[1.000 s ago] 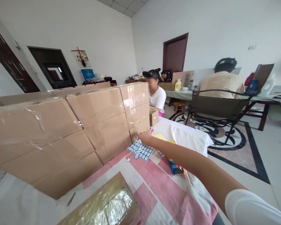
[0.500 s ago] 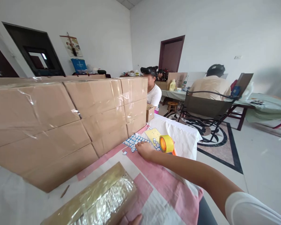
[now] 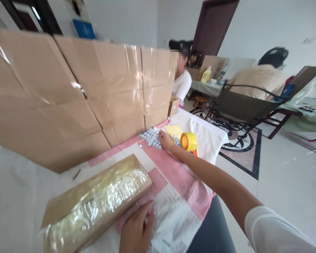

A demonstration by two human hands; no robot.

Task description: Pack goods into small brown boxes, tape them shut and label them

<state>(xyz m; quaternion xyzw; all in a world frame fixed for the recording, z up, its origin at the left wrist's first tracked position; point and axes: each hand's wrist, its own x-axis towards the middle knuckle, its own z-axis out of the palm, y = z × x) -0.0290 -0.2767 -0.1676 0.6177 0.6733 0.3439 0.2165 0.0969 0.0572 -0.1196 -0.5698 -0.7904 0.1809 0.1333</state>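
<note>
My right hand (image 3: 166,140) reaches over small white pieces with blue edges (image 3: 150,137), spread on the tablecloth. Its fingers are curled together; whatever they hold, if anything, is too small to make out. Just right of it stands a roll of yellow tape (image 3: 191,141), with something orange under it. A long cardboard box (image 3: 94,200), its top covered in shiny clear tape, lies across the near part of the table. Beside the box's near right side, my left hand (image 3: 137,226) is partly in view, fingers apart and holding nothing visible.
Stacked taped cartons (image 3: 107,84) form a wall along the table's left and far side. A small carton (image 3: 173,105) sits at their right end, near a person in white (image 3: 183,84). Another person sits in a chair (image 3: 247,105) behind. A yellow sheet (image 3: 173,130) lies past my right hand.
The view has tipped downward, so more of the box and my left hand show. My right hand has lifted slightly at the small white pieces, fingers drawn together.
</note>
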